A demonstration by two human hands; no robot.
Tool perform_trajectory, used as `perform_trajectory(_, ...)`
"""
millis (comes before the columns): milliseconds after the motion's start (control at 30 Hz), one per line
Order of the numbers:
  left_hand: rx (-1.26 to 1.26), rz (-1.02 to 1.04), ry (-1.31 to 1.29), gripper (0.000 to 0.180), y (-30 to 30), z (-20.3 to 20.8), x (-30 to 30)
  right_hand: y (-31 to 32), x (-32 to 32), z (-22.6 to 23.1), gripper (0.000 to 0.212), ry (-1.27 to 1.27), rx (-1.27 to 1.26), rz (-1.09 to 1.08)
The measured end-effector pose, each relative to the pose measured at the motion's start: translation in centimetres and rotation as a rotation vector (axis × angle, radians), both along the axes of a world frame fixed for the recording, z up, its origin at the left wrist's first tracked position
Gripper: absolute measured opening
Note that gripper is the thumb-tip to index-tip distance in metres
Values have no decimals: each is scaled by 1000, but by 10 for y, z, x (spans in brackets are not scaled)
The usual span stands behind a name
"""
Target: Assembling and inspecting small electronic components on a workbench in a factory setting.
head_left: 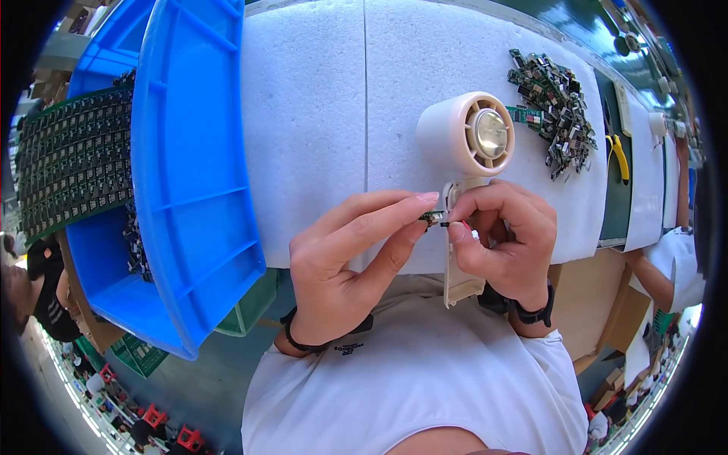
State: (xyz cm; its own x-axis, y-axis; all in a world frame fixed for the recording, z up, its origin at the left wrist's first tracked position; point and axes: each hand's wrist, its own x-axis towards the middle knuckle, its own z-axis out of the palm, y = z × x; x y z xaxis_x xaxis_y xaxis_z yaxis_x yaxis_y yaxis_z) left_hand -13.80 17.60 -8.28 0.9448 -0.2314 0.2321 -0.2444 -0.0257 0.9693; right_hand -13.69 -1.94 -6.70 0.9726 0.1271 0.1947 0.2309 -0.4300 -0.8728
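Note:
In front of me a cream handheld fan (pixel 436 136) lies on the white foam sheet, its round head away from me and its open handle shell (pixel 460 279) pointing toward my body. My left hand (pixel 345 258) pinches a small green circuit board (pixel 431 218) between thumb and fingertips, at the handle's left edge. Curled round the fan's handle from the right is my right hand (pixel 509 231), thumb and index fingertip meeting close by the board. A small white connector (pixel 475 234) and a bit of red show among its fingers. What the right fingertips pinch is partly hidden.
A pile of small circuit boards (pixel 557 114) lies at the far right of the foam sheet (pixel 311 114). Beyond it are yellow-handled pliers (pixel 621 158). On the left stands a blue bin (pixel 201 167) with panels of boards (pixel 76 155). Other people sit nearby at both sides.

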Motion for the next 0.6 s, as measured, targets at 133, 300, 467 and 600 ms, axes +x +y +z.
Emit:
perform_trajectory(133, -17, 91, 78, 33, -6, 1, -1, -1, -1, -1, 17, 0, 33, 2)
perform_trajectory(300, 17, 39, 52, 31, -4, 1, 0, -4, 0, 1, 18, -19, 4, 58)
perform_trajectory(467, 39, -71, 10, 29, 3, 3, 4, -7, -2, -2, 13, -33, 33, 96)
perform_trajectory(600, -21, -146, 64, 30, 8, 4, 9, -8, -3, 1, 15, 9, 100, 114)
